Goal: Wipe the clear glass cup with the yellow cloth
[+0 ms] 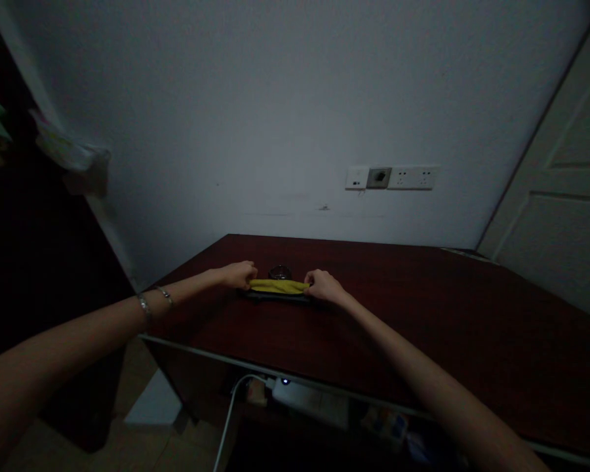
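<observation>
A yellow cloth [279, 286] is stretched between my two hands, low over the dark red tabletop [373, 295]. My left hand [239, 275] pinches its left end, and two bracelets show on that forearm. At the other end, my right hand [322, 286] grips the cloth between thumb and fingers. Just beneath the cloth's near edge lies a flat dark object [275, 297]; its kind is too dim to make out. Behind the cloth sits a small dark round object [280, 272], partly hidden by it, with a shiny rim.
A pale wall with sockets [413, 177] rises behind the table. Below the tabletop, an open shelf holds a white box-like device [309, 400] and a white cable [230, 413]. A panelled door [565, 177] stands at right, and a plastic bag [73, 151] hangs at left.
</observation>
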`<state>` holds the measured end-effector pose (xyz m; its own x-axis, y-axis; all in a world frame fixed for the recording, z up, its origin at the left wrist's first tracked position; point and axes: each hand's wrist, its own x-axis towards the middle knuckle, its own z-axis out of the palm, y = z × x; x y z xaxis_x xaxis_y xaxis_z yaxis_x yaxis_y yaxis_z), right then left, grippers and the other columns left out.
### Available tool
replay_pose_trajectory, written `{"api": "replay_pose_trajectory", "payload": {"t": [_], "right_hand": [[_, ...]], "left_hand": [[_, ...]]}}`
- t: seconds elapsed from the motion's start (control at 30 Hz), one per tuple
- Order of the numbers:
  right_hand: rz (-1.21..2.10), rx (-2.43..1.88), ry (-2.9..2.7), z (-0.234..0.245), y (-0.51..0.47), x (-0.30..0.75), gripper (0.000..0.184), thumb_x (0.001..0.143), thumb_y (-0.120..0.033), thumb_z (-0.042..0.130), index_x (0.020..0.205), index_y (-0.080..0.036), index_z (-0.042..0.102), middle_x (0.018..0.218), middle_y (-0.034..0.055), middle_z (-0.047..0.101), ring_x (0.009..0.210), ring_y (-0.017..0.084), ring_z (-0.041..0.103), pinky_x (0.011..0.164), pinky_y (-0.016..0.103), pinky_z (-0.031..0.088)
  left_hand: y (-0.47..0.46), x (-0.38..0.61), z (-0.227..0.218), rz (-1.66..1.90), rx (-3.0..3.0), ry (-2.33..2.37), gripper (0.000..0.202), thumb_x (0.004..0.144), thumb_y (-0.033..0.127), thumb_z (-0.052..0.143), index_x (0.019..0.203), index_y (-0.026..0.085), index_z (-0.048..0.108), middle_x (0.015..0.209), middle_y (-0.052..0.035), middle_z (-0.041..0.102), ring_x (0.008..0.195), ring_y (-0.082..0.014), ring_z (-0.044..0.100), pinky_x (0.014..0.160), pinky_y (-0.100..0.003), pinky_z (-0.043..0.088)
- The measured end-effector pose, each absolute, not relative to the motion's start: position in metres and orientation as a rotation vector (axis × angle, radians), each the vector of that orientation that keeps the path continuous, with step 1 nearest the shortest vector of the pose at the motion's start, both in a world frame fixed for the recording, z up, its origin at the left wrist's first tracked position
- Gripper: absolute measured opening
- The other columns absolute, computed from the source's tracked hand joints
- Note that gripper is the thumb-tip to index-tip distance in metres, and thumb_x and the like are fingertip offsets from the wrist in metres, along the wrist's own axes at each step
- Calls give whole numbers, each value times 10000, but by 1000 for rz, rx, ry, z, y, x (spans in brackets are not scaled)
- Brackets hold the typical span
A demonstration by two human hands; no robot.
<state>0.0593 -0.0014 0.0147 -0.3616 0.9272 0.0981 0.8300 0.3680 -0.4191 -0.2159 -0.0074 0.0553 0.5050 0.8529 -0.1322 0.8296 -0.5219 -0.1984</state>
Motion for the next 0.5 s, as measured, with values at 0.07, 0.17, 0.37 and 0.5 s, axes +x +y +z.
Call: {"api": "replay_pose_trajectory", "payload": {"t": [0.07,0.17,0.37,0.5], "right_hand": [[381,-1575,-2311,19,2,60,219,623,-247,600,839,-255,637,882,26,639,797,191,589,575,234,384],[229,-1613,-2301,24,8,59,220,657,-207,555,854,-260,638,955,45,611,859,202,568,621,254,404],[-16,-1672,-2271,24,16,46,243,741,-205,493,942,-264,616,1055,87,539,981,241,513,696,303,429],[-45,-1644,-2265,21,20,36,255,796,-219,437,999,-243,589,1041,98,554,948,233,546,738,329,429]], "left_hand": [[-7,-214,53,286,-2534,-1455,201,632,222,554,821,160,583,891,-85,532,796,-200,519,643,-268,400],[-5,-208,45,240,-2410,-1450,203,680,206,521,873,162,568,926,-107,527,839,-218,527,671,-293,413],[3,-191,35,169,-2272,-1579,225,749,176,454,963,167,522,986,-123,530,904,-232,544,705,-321,429],[6,-187,32,58,-2201,-1766,314,752,194,464,1065,183,454,1012,-114,529,925,-243,553,721,-331,431]]}}
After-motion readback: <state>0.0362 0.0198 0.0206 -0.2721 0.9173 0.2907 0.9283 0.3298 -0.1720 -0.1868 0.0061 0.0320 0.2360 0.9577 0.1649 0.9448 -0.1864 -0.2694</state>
